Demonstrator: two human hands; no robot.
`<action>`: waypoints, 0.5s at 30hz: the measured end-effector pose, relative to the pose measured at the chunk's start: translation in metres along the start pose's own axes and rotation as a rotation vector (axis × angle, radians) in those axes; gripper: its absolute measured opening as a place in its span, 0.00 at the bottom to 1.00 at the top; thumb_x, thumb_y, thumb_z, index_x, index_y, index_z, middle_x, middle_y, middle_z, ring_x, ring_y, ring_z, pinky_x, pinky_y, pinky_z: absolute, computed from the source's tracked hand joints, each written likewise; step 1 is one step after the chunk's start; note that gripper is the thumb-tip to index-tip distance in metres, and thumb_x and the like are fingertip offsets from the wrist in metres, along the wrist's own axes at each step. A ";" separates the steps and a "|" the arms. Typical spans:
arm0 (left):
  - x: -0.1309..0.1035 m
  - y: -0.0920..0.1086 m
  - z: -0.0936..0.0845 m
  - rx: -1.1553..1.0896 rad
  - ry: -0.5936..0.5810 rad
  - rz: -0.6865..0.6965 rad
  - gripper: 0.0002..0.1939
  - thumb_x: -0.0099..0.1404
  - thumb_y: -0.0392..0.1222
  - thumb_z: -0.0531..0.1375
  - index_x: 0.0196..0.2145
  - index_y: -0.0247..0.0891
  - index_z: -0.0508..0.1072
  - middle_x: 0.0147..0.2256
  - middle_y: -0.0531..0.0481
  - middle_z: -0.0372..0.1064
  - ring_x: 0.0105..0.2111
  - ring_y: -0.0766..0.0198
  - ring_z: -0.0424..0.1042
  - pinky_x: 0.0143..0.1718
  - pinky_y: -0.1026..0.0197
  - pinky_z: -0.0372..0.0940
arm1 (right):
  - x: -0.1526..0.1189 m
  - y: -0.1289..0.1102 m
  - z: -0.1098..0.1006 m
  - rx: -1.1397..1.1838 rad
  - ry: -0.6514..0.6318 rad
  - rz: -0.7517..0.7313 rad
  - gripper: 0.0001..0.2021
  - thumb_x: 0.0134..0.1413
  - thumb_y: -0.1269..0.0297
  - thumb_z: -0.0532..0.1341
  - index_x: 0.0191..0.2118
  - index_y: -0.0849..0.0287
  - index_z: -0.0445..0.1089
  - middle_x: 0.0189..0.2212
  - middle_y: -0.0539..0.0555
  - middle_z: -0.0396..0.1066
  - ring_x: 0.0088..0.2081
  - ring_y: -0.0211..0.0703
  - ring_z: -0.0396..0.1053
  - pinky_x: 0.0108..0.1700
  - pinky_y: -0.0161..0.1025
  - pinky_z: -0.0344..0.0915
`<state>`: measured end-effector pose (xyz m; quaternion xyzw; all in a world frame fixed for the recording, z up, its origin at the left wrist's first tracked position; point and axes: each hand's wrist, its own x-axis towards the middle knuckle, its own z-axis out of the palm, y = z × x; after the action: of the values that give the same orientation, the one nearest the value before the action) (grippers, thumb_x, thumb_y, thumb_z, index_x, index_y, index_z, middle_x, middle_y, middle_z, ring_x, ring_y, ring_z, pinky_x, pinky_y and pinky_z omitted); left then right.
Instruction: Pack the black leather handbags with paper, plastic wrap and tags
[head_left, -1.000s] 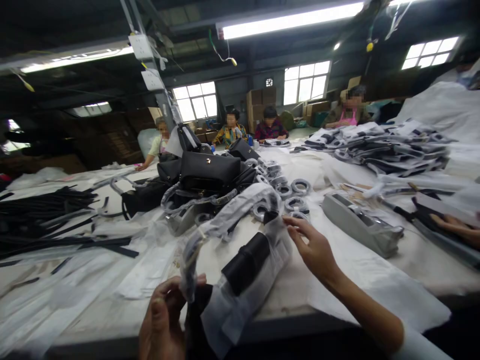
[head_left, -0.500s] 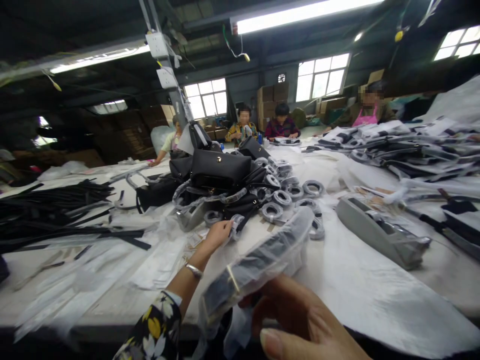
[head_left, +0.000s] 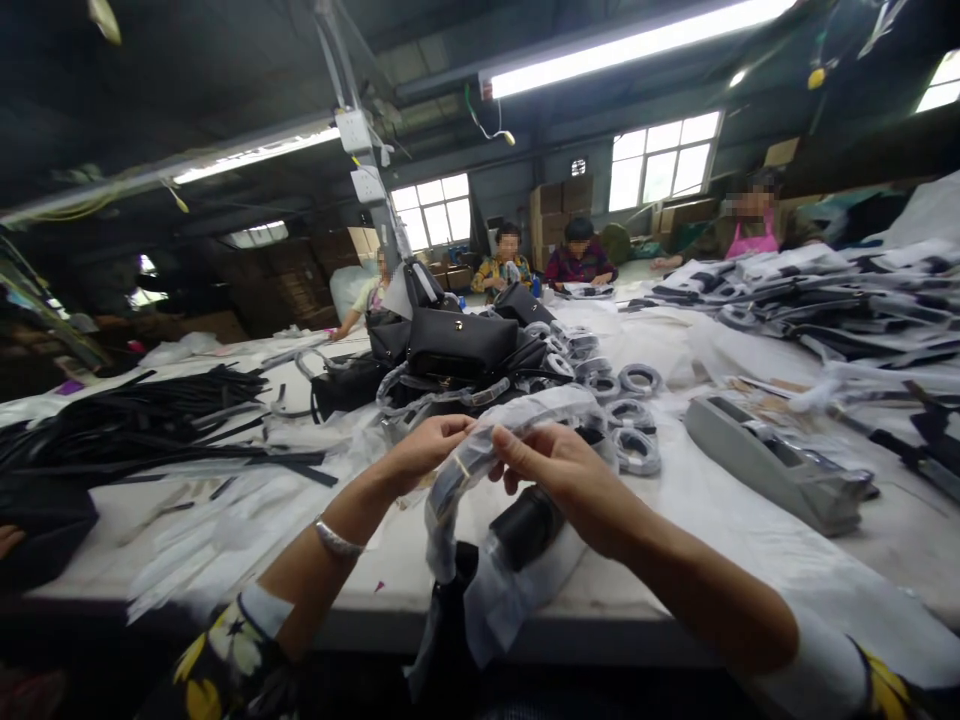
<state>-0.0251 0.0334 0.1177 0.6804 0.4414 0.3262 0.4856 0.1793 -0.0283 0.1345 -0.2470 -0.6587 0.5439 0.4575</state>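
A black bag strap [head_left: 454, 482] wrapped in thin, see-through film curves up in an arch before me, with a thin gold-coloured fitting showing through the wrap. My right hand [head_left: 559, 470] is closed on it from the right, thumb on the near side. On the other side my left hand [head_left: 429, 450] has its fingers closed at the strap's far edge; its fingertips are partly hidden. Below hang a black piece [head_left: 454, 615] and loose film [head_left: 495, 610] over the table edge. Behind the strap lie several wrapped strap coils [head_left: 636, 452] and a pile of black handbags [head_left: 461, 345].
A grey tape dispenser [head_left: 772, 465] stands to the right, with a heap of wrapped black pieces [head_left: 810, 300] beyond it. Black strips [head_left: 172, 410] and white film sheets [head_left: 217, 550] cover the left. Co-workers [head_left: 581, 262] sit across the table [head_left: 630, 590].
My left hand has left the coil by the handbags and come to the strap. My right hand has moved up and away from me with the strap, which now bends into an arch.
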 end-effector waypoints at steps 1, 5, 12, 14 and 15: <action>-0.005 0.008 0.000 -0.012 -0.012 0.003 0.24 0.58 0.59 0.64 0.38 0.32 0.77 0.27 0.50 0.73 0.26 0.64 0.69 0.30 0.63 0.63 | 0.004 -0.004 -0.003 -0.091 -0.017 -0.005 0.26 0.59 0.41 0.60 0.29 0.63 0.73 0.25 0.53 0.71 0.27 0.38 0.66 0.30 0.35 0.62; -0.018 0.033 0.005 -0.062 -0.013 0.035 0.26 0.59 0.58 0.65 0.42 0.30 0.77 0.32 0.47 0.74 0.31 0.62 0.71 0.35 0.62 0.63 | 0.014 -0.018 -0.015 -0.522 -0.009 -0.062 0.32 0.61 0.37 0.52 0.23 0.61 0.71 0.18 0.51 0.67 0.22 0.38 0.64 0.27 0.36 0.58; -0.028 0.055 0.009 -0.112 -0.081 0.024 0.26 0.59 0.59 0.66 0.41 0.31 0.77 0.31 0.49 0.73 0.32 0.63 0.70 0.39 0.62 0.62 | 0.023 -0.034 -0.026 -0.962 0.002 -0.079 0.27 0.63 0.45 0.56 0.18 0.59 0.68 0.17 0.50 0.68 0.22 0.39 0.66 0.29 0.37 0.56; -0.035 0.060 0.013 -0.127 -0.054 0.015 0.29 0.59 0.64 0.63 0.38 0.31 0.77 0.30 0.49 0.72 0.31 0.63 0.69 0.40 0.62 0.63 | 0.023 -0.036 -0.026 -0.941 -0.032 -0.092 0.26 0.63 0.47 0.55 0.20 0.58 0.70 0.19 0.50 0.70 0.22 0.39 0.68 0.29 0.37 0.59; -0.039 0.062 0.016 -0.114 -0.042 0.020 0.30 0.59 0.66 0.62 0.37 0.31 0.77 0.29 0.49 0.71 0.31 0.64 0.68 0.39 0.62 0.63 | 0.021 -0.035 -0.027 -0.937 -0.047 -0.094 0.26 0.63 0.46 0.55 0.20 0.58 0.71 0.19 0.51 0.71 0.21 0.40 0.68 0.28 0.37 0.59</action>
<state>-0.0091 -0.0165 0.1710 0.6627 0.4050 0.3412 0.5295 0.1994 -0.0074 0.1744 -0.3842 -0.8540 0.1722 0.3058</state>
